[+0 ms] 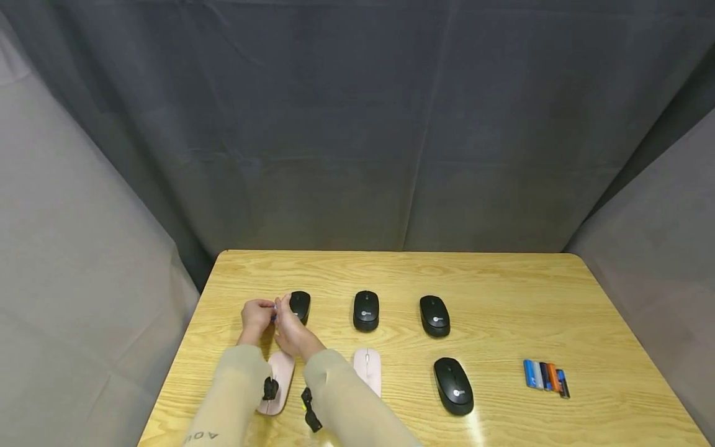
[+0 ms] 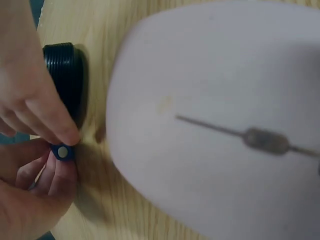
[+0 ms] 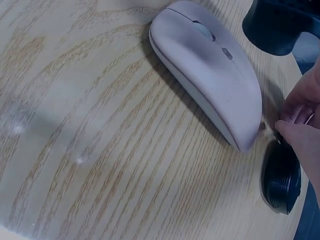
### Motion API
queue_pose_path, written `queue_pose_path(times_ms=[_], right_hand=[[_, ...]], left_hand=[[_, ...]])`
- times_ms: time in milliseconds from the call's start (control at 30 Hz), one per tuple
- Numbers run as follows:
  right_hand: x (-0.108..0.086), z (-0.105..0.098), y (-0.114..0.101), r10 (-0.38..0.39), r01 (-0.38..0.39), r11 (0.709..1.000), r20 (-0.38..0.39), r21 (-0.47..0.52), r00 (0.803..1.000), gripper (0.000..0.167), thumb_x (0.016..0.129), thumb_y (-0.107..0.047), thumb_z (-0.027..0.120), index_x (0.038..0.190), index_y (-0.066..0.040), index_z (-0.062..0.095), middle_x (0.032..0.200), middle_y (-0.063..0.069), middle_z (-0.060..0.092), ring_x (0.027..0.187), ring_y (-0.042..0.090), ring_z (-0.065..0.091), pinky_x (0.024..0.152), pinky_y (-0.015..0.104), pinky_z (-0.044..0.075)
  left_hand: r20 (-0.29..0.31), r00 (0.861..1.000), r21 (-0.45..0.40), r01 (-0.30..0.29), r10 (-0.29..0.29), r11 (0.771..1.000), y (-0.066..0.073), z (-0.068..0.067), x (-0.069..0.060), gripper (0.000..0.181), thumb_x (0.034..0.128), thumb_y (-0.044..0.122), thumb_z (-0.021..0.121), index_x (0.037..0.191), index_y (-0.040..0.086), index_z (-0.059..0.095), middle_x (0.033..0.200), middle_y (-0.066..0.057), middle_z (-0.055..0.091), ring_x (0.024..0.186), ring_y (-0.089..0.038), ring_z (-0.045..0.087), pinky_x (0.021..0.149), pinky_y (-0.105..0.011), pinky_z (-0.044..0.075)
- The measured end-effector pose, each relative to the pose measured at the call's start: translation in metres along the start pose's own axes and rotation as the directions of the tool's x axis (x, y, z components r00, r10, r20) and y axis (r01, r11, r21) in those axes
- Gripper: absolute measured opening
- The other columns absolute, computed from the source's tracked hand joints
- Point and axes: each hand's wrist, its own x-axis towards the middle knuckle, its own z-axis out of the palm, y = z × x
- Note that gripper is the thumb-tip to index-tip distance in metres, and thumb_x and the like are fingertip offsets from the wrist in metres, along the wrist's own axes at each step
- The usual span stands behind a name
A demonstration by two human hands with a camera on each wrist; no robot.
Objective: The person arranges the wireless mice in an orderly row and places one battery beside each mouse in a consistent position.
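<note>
At the left of the table, both hands meet just beyond a pink mouse (image 1: 283, 371). My left hand (image 1: 257, 316) pinches a small blue battery (image 2: 63, 152), whose end with a pale metal nub shows in the left wrist view. The fingertips of my right hand (image 1: 290, 326) touch the battery from the other side; its thumb's hold on it is hidden. Beside the right hand lies a black mouse (image 1: 300, 304), partly covered by that hand. In the right wrist view the pink mouse (image 3: 212, 75) and the black mouse (image 3: 281, 177) lie near the fingers.
Two black mice (image 1: 365, 310) (image 1: 434, 315) stand in the back row. Nearer are another pink mouse (image 1: 367, 367), partly behind the right sleeve, and a black mouse (image 1: 454, 386). Several batteries (image 1: 546, 376) lie side by side at the right. Grey curtains surround the wooden table (image 1: 503, 292).
</note>
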Motion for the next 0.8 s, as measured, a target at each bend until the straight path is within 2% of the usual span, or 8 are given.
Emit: queue_pose_path(times_ms=[200,433,533,633,667,700,800], right_hand=[[-0.001,-0.004,0.0,0.003,-0.003,1.0,0.007,0.02,1.0,0.084,0.085,-0.07,0.005,0.147,-0.015,-0.003,0.151,0.018,-0.009,0.136,0.036,-0.01,0.108,0.054,-0.003],[-0.001,-0.006,0.002,0.015,-0.015,1.0,0.012,0.005,1.0,0.083,0.085,-0.069,0.004,0.147,-0.015,-0.003,0.151,0.017,-0.007,0.137,0.036,-0.008,0.107,0.056,-0.002],[0.0,-0.006,0.002,0.017,-0.017,1.0,0.012,0.007,1.0,0.084,0.084,-0.07,0.005,0.147,-0.015,-0.003,0.151,0.017,-0.007,0.136,0.036,-0.008,0.107,0.056,-0.002],[0.0,-0.007,0.003,0.017,-0.017,1.0,0.01,0.005,1.0,0.087,0.082,-0.072,0.006,0.148,-0.016,-0.003,0.151,0.016,-0.007,0.136,0.037,-0.007,0.107,0.057,-0.001],[0.0,-0.007,0.003,0.016,-0.016,1.0,0.009,0.004,1.0,0.088,0.081,-0.073,0.007,0.148,-0.016,-0.002,0.151,0.016,-0.007,0.136,0.038,-0.006,0.107,0.057,-0.001],[0.0,-0.008,0.003,0.017,-0.017,1.0,0.01,0.0,1.0,0.089,0.08,-0.074,0.007,0.148,-0.016,-0.003,0.151,0.016,-0.006,0.136,0.038,-0.006,0.107,0.057,-0.001],[0.0,-0.009,0.004,0.017,-0.017,1.0,0.007,-0.003,1.0,0.091,0.078,-0.075,0.008,0.148,-0.017,-0.002,0.151,0.017,-0.005,0.136,0.038,-0.005,0.107,0.057,0.0]], left_hand=[[-0.039,0.999,0.013,0.012,-0.011,1.0,0.002,0.003,-0.002,0.018,0.0753,0.001,0.064,0.089,-0.01,0.067,0.087,-0.02,0.067,0.086,-0.033,0.06,0.075,-0.037,0.049],[-0.007,1.0,0.002,0.008,-0.008,1.0,0.003,0.001,-0.003,0.019,0.0769,0.0,0.063,0.091,-0.012,0.066,0.087,-0.021,0.067,0.084,-0.032,0.06,0.068,-0.029,0.05],[0.006,0.999,-0.006,0.035,-0.035,0.999,0.003,0.002,-0.002,0.019,0.0781,0.0,0.063,0.093,-0.011,0.066,0.091,-0.022,0.066,0.087,-0.032,0.06,0.07,-0.031,0.051],[0.038,0.998,-0.026,0.048,-0.047,0.998,-0.003,0.004,0.006,0.02,0.0802,0.004,0.062,0.094,-0.009,0.067,0.094,-0.022,0.066,0.09,-0.033,0.06,0.075,-0.036,0.05],[0.046,0.999,-0.069,0.007,-0.003,0.998,-0.018,0.007,0.017,0.019,0.0801,0.009,0.064,0.092,-0.005,0.069,0.09,-0.018,0.067,0.086,-0.029,0.061,0.072,-0.033,0.05],[0.06,0.998,-0.085,0.004,0.002,0.996,-0.022,0.007,0.02,0.02,0.0808,0.012,0.063,0.092,-0.004,0.069,0.09,-0.018,0.067,0.085,-0.029,0.061,0.073,-0.033,0.05],[0.092,0.996,-0.133,0.01,0.002,0.991,-0.025,0.004,0.023,0.026,0.0824,0.015,0.059,0.097,-0.005,0.068,0.088,-0.017,0.067,0.079,-0.025,0.062,0.069,-0.03,0.051]])
